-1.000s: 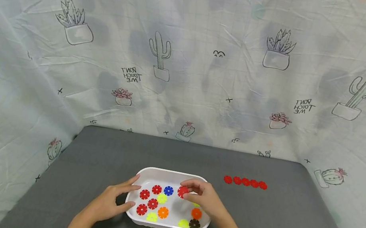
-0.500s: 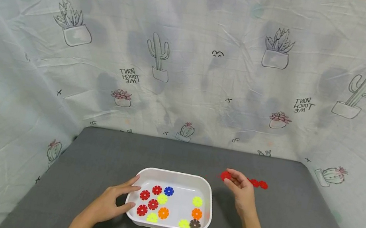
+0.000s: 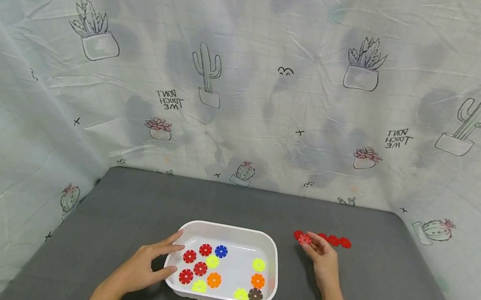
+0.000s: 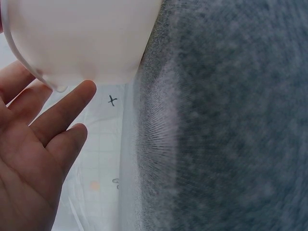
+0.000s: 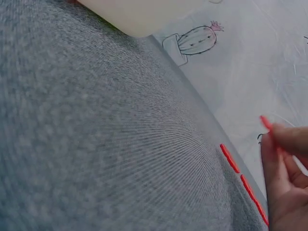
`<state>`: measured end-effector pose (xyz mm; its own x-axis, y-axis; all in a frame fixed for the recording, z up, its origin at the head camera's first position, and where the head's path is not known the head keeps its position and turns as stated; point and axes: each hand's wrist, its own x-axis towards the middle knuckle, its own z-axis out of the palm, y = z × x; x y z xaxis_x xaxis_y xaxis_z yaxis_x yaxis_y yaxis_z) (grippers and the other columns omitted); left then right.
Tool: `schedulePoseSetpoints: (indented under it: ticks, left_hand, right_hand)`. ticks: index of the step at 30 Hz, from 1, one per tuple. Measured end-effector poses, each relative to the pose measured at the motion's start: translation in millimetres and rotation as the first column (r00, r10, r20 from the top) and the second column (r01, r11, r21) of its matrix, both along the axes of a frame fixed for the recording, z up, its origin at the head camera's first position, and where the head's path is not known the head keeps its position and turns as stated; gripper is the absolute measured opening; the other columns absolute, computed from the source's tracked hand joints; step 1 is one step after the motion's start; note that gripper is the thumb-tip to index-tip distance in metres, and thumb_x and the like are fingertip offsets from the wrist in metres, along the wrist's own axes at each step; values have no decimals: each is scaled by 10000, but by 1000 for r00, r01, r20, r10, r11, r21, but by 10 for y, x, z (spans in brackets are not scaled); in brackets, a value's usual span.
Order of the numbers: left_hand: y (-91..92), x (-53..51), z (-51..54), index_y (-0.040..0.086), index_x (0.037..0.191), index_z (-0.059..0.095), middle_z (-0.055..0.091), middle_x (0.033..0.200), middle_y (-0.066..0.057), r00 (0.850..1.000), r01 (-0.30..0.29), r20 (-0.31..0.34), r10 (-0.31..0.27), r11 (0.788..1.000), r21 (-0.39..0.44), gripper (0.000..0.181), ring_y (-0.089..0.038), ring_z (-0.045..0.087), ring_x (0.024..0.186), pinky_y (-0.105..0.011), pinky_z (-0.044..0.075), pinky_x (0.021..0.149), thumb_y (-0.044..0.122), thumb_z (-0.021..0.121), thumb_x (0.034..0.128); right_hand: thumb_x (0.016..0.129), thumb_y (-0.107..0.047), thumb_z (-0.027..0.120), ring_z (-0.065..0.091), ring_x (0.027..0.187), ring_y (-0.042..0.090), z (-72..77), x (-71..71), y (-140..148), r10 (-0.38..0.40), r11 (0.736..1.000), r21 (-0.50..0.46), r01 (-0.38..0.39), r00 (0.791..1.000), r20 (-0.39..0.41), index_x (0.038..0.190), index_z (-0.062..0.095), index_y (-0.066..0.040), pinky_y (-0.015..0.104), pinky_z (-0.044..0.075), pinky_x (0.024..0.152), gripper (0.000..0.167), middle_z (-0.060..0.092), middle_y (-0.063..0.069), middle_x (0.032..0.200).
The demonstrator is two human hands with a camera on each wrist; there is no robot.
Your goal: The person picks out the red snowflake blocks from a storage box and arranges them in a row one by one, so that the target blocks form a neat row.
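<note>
Creased cactus-print cloth (image 3: 261, 26) backs a matte grey table (image 3: 166, 196), where the left hand (image 3: 145, 264), fingers apart, rests on a glossy white tray (image 3: 227, 231) of notched discs (image 3: 200, 268) and the right hand (image 3: 324, 259) pinches a red disc (image 3: 304, 240) near the left end of the red row (image 3: 333, 241), a light rim grip probably best to keep it level.

You pinch a red notched disc (image 3: 303, 240), raised just beside a row of red discs (image 3: 333, 240) lying flat and partly hidden. Left of them, your upright white rectangular tray (image 3: 234, 277) holds scattered red, yellow, orange, blue and brown discs (image 3: 203, 271).
</note>
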<state>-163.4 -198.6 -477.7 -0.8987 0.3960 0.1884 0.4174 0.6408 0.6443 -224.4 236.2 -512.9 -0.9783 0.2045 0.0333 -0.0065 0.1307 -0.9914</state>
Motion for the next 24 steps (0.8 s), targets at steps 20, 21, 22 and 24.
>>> schedulePoseSetpoints:
  ticks: [20,21,22,24]
  left_hand:
    - [-3,0,-23,149,1269,624,422,1480,-1,1000,-7,6,7,1000,-3,465,-245,473,1302,-521,442,988,283,699,829]
    - [-3,-1,-21,149,1269,623,420,1481,1,1000,-7,11,7,1000,-1,466,-245,471,1304,-523,440,990,282,698,829]
    - [-3,-3,-21,148,1270,622,418,1482,2,1000,-7,17,7,1000,3,467,-244,467,1307,-526,436,992,279,698,829]
    - [-1,-5,-18,149,1272,621,417,1483,5,1000,-10,22,10,1000,-1,466,-247,466,1309,-530,435,992,283,694,832]
  right_hand:
    - [826,-38,699,641,996,319,-95,33,-11,41,857,515,-17,999,-34,1213,624,-7,364,538,826,396,649,200,1143]
    - [825,-33,699,637,1006,326,-92,36,-13,44,860,510,-17,998,-41,1215,619,4,373,535,840,400,640,205,1158]
    - [824,-27,699,632,1020,331,-94,34,-13,46,864,504,-16,998,-47,1218,613,14,380,530,855,405,631,209,1174]
    - [822,-17,698,620,1047,342,-95,33,-14,41,874,485,-7,997,-59,1227,598,35,393,519,882,420,619,220,1196]
